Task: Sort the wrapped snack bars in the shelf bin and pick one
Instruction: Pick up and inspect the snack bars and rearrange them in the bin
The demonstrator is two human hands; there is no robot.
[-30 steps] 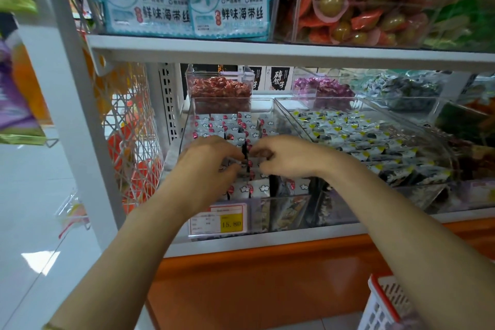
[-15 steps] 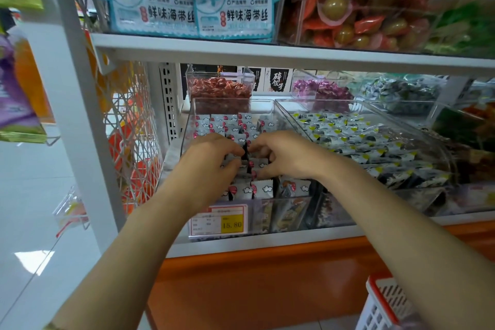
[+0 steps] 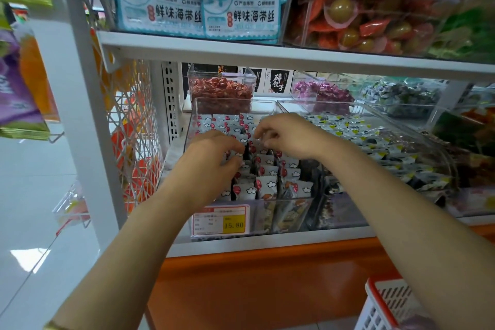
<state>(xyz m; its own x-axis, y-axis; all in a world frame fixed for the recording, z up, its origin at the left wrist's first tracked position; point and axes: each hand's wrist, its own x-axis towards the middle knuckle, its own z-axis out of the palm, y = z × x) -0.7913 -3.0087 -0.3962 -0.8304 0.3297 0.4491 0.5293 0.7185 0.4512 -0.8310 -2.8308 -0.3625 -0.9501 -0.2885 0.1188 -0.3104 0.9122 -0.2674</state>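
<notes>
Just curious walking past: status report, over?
Left hand, right hand both fingers-down among wrapped snack bars in clear bin. Grip unclear, none lifted out. Reach unobstructed.

The wrapped snack bars (image 3: 263,185) are showing white wrappers with a red round mark and small cloud shapes. The packets (image 3: 375,147) on the right are showing white, black and yellow. The price tag (image 3: 221,220) is carrying a yellow field in a red frame.
</notes>
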